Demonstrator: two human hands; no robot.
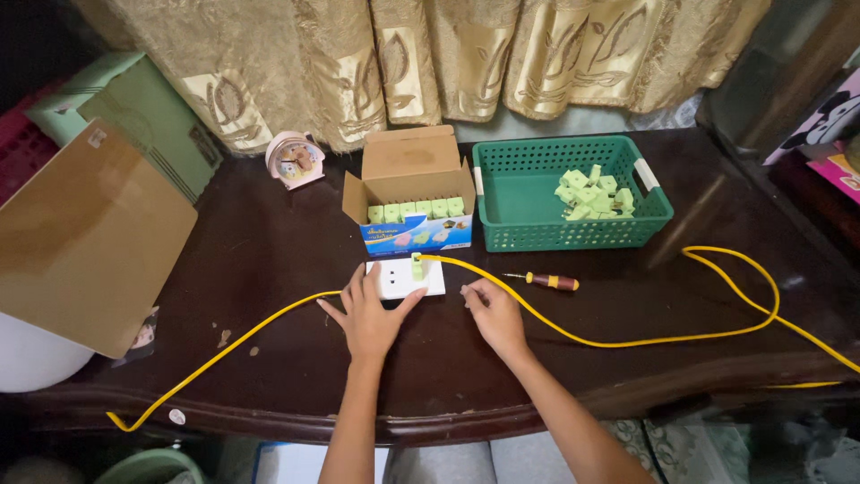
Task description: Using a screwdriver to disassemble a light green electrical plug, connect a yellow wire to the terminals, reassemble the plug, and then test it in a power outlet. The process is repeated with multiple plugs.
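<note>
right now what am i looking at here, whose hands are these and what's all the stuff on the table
This is one picture from a camera worn on a person's head, looking down at their own two bare hands over a dark wooden table. No machine is involved.

The left hand lies flat with its fingers on a white socket plate, which has a small green plug in it. The right hand rests on the table beside a yellow cable that runs across it. I cannot tell whether it grips the cable.

Behind them sit an open cardboard box with a row of green plugs, a green basket with more of them, a screwdriver and a small pink clock.
</note>
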